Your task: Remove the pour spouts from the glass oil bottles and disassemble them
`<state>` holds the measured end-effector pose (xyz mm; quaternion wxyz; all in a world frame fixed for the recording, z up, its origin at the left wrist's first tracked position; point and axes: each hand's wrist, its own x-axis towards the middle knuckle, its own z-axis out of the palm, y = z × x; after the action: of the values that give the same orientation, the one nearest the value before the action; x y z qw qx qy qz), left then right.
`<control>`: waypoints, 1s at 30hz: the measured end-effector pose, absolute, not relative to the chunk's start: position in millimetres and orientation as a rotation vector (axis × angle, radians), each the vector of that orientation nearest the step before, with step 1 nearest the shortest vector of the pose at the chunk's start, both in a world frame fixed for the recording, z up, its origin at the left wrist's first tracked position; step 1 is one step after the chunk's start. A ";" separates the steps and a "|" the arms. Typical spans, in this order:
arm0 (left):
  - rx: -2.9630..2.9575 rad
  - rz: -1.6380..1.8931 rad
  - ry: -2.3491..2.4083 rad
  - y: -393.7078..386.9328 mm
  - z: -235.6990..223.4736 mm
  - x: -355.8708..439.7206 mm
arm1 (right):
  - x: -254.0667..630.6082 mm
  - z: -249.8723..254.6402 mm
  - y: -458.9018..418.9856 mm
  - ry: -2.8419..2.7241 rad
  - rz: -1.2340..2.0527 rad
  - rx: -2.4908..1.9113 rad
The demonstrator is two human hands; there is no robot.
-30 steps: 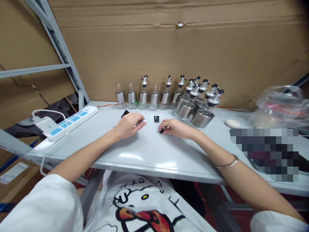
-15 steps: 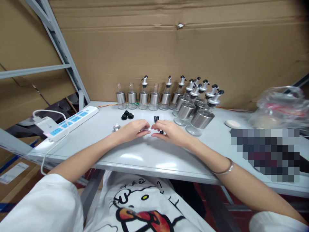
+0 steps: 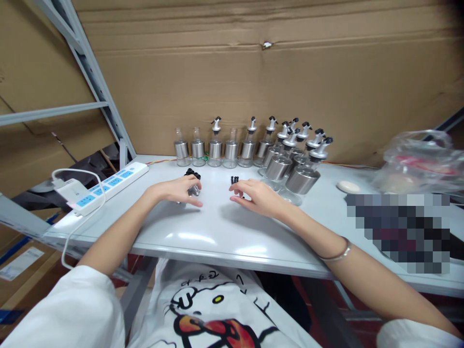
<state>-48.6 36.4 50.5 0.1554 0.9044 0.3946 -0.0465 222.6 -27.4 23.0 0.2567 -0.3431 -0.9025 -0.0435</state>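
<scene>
My left hand (image 3: 177, 190) reaches over the table at the left of the middle, thumb stretched away from the fingers. Beside and under its fingers is a silver part (image 3: 195, 190), mostly covered, perhaps a pourer piece. Several black stoppers (image 3: 192, 173) lie just beyond these fingers, partly hidden. My right hand (image 3: 255, 197) hovers with thumb and fingers apart, and nothing shows between them. Several small black pieces (image 3: 235, 179) stand in a row past its fingertips.
Along the cardboard wall (image 3: 174, 72) stand glass bottles with steel sleeves (image 3: 215, 147), several with pourer tops. More capped bottles (image 3: 302, 179) crowd near my right forearm. A white power strip (image 3: 112, 183) lies left; a white oval object (image 3: 348, 187) and plastic bag (image 3: 416, 159) lie right.
My hands were together at the middle around a small pale piece. My left hand has moved left to the silver part and its fingers have spread; my right hand stays nearly in place.
</scene>
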 end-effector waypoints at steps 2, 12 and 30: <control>2.526 -0.217 1.158 34.1 53.1 -51.2 | 222.9 23.0 -27.0 -2.453 -0.113 -0.933; 2.485 -0.350 1.233 29.1 57.6 -54.0 | 223.8 21.6 -25.5 -2.470 -0.111 -0.969; 2.056 1.126 1.239 156.4 89.9 48.3 | 225.5 30.8 -27.9 -2.429 -0.155 -0.935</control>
<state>48.3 156.4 89.9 0.2425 0.7524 0.4533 0.4119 225.5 -27.9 30.8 0.2642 -0.3458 -0.8985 -0.0573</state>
